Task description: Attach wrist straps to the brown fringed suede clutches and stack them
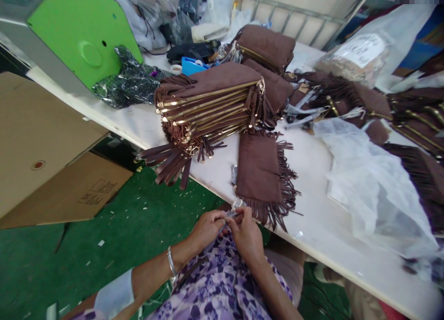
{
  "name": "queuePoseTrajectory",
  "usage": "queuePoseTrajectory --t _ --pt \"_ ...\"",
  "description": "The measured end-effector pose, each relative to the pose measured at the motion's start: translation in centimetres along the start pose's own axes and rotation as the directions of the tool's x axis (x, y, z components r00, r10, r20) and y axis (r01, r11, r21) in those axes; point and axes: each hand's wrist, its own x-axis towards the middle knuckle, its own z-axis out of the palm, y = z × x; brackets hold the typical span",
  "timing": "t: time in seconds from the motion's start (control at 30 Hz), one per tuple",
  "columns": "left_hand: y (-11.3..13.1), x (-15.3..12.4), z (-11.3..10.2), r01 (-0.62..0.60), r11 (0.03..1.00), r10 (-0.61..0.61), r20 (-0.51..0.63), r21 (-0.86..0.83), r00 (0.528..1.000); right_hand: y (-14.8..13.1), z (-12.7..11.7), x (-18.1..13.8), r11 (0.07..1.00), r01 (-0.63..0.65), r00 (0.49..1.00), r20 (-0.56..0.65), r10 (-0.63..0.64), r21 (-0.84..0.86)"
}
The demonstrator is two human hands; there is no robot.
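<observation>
Close to my body, at the table's front edge, my left hand [208, 227] and my right hand [247, 234] meet with fingers pinched together. Between them is a small piece of clear plastic [231, 213], partly covered by the fingertips. Just beyond lies a flat brown fringed pouch [259, 167], its fringe hanging down the right and near sides. A whitish loop [237, 203] sits by its near left corner, right above my fingers. Farther back rises a stack of brown pouches [211, 89] with gold zippers, strap ends dangling over the edge.
Left of the stack are black patterned plastic wrap [128, 79] and a green-sided machine [83, 38]. A blue tape dispenser [192, 65] stands behind. White plastic sheeting [374, 186] and more brown pouches [364, 98] cover the right. Cardboard boxes [45, 144] stand at left on the green floor.
</observation>
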Motion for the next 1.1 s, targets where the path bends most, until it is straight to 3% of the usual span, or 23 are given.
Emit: queuePoseTrajectory --t 0.1,0.2,0.3,0.4,0.53,0.67,0.87,1.0,1.1 --pt "0.1 -0.1 0.3 0.040 0.996 -0.042 -0.011 -0.084 0.999 0.6 0.7 -0.4 0.977 -0.011 0.999 -0.030 0.017 0.211" --pt "-0.2 0.1 0.5 0.091 0.954 -0.102 -0.023 -0.287 0.995 1.0 1.2 -0.7 0.964 0.002 0.996 -0.086 0.021 0.265" --pt "-0.6 0.5 0.4 0.168 0.835 -0.158 0.065 -0.524 0.985 1.3 1.4 -0.6 0.977 0.036 0.992 -0.123 -0.010 0.210" --pt "-1.0 1.0 0.0 0.295 0.698 -0.237 0.177 -0.653 0.955 1.6 1.4 -0.3 0.970 0.060 0.993 -0.115 -0.033 0.236" --pt "-1.3 1.2 -0.5 0.410 0.575 -0.291 0.291 -0.708 0.911 2.2 1.6 0.1 0.889 0.070 0.997 -0.062 -0.046 0.453" --pt "-1.5 1.1 -0.3 0.426 0.489 -0.255 0.343 -0.761 0.904 2.6 1.9 0.5 0.722 0.010 0.999 0.026 -0.039 0.692" --pt "-2.5 1.1 0.3 0.429 0.430 -0.197 0.381 -0.795 0.904 2.5 1.9 0.6 0.529 -0.027 0.996 0.068 -0.059 0.848" --pt "-2.8 1.1 0.4 0.418 0.415 -0.167 0.385 -0.808 0.908 2.4 1.9 0.6 0.475 -0.089 0.989 0.132 -0.059 0.875" --pt "-2.9 1.2 0.4 0.433 0.382 -0.158 0.404 -0.817 0.901 2.5 1.9 0.7 0.503 -0.077 0.990 0.124 -0.061 0.861"
